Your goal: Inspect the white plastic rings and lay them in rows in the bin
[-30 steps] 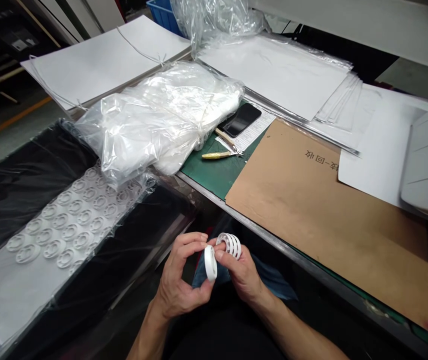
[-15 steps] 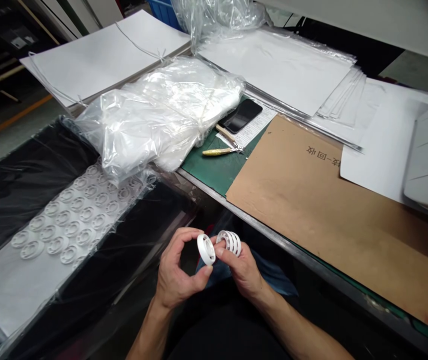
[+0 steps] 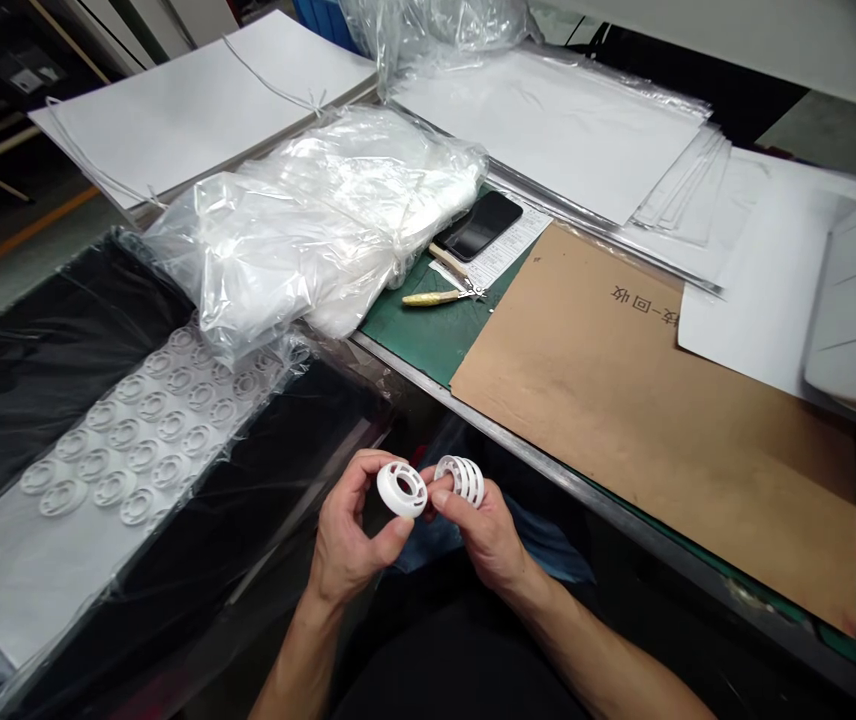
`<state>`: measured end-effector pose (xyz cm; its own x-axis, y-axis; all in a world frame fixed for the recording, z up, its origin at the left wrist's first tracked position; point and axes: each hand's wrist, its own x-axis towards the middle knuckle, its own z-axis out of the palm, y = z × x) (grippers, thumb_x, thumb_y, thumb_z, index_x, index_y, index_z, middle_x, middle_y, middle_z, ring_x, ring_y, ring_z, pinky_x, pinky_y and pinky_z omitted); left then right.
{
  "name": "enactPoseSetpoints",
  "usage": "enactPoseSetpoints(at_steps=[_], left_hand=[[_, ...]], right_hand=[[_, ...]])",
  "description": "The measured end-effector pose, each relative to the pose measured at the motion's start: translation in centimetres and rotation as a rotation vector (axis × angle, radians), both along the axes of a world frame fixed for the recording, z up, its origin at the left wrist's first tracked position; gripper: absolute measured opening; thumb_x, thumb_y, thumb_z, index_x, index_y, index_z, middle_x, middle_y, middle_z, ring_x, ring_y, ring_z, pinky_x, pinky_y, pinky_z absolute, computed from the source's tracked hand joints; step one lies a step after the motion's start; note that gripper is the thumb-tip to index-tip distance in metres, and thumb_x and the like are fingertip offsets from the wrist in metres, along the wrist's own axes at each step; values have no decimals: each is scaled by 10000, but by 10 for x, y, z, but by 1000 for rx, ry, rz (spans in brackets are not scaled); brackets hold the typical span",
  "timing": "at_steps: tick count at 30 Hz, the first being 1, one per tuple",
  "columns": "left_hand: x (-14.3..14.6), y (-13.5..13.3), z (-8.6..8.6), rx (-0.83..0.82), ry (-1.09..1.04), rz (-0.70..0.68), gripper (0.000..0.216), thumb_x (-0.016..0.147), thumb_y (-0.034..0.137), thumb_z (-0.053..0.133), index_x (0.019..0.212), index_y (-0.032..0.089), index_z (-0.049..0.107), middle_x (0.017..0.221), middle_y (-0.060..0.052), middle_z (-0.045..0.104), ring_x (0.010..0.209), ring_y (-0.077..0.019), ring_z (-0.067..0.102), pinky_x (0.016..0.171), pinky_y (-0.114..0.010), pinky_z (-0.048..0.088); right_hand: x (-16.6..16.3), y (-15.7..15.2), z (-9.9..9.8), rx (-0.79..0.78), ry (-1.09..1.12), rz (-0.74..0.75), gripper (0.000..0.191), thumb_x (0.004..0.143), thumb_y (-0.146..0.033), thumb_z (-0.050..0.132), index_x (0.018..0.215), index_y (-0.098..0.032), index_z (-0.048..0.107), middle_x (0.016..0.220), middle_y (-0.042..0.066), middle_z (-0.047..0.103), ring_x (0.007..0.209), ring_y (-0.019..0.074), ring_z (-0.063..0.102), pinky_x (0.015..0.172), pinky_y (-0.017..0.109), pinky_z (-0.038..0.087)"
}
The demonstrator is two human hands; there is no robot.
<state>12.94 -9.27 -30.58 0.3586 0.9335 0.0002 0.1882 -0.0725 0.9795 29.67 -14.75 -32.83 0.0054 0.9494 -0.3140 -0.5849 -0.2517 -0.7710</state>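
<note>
Between thumb and fingers, my left hand (image 3: 353, 535) grips a white plastic ring (image 3: 392, 497) by its rim, its slotted face tilted up and to the right. Close beside it, my right hand (image 3: 484, 530) is closed on several white plastic rings (image 3: 465, 480) lined up in a row, with fingers partly hidden behind and inside them. Over to the left, similar rings (image 3: 124, 433) lie in rows on a white sheet (image 3: 15, 570) under or beside clear film.
A brown cardboard sheet (image 3: 660, 420) lies on the green table (image 3: 413, 340). Yellow-handled nippers (image 3: 432, 298) and a black phone (image 3: 482, 226) rest behind it. Bundled clear plastic bags (image 3: 323, 220) sit at the table's left; white sheets (image 3: 548, 130) are stacked at the back.
My left hand has turned its ring so that its face points more upward, and moved it slightly left. My right hand stays nearly still with its rings.
</note>
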Motion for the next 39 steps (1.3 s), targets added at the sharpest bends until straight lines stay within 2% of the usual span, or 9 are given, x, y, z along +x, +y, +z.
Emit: enactPoseSetpoints(at_steps=[4,13,19,27,34,37,39], left_hand=[[0,0,-3,-27,-52,-28,349,831,382,757,1126,223,659,1114,-74,684,1042,-259,678,900,-346,568],[-7,-5,-18,-135,4,-141,402,828,356,753,1188,230,623,1156,-83,639,1050,-286,674,929,-410,538],[-7,-4,-17,-146,-32,-153,433,821,335,788,1211,256,617,1158,-58,640,1038,-252,668,918,-374,536],[-6,-6,-17,70,57,-77,471,828,158,792,1244,290,614,1135,-44,660,1046,-225,663,945,-357,530],[-10,-5,-21,160,79,-100,500,843,135,782,1283,288,604,1145,-58,687,1061,-231,679,957,-373,548],[-9,-4,-18,237,112,-123,496,835,116,777,1274,276,609,1131,-63,709,1045,-235,693,936,-375,564],[-7,-2,-15,285,148,-139,501,831,99,775,1270,275,610,1127,-66,720,1039,-239,703,928,-377,573]], right_hand=[[1,1,1,26,11,-25,154,931,-342,767,868,-231,855,1010,52,758,863,205,632,767,313,502],[3,0,1,50,16,-59,116,926,-323,780,925,-244,866,1049,55,760,884,208,632,799,332,492],[5,1,1,48,-5,-62,101,905,-326,799,899,-247,862,1057,55,758,891,216,640,820,348,501],[8,1,2,16,-46,-54,91,840,-324,857,836,-234,851,1059,59,752,994,249,662,937,376,502],[9,-1,1,-1,-84,-47,107,813,-332,890,841,-238,848,1081,53,756,1019,249,671,953,368,510],[9,0,2,-41,-115,-55,139,797,-344,908,786,-227,834,1084,49,754,1000,237,670,932,347,514],[8,1,4,-92,-115,-80,181,780,-363,919,743,-217,818,1046,45,756,918,216,665,863,331,525]])
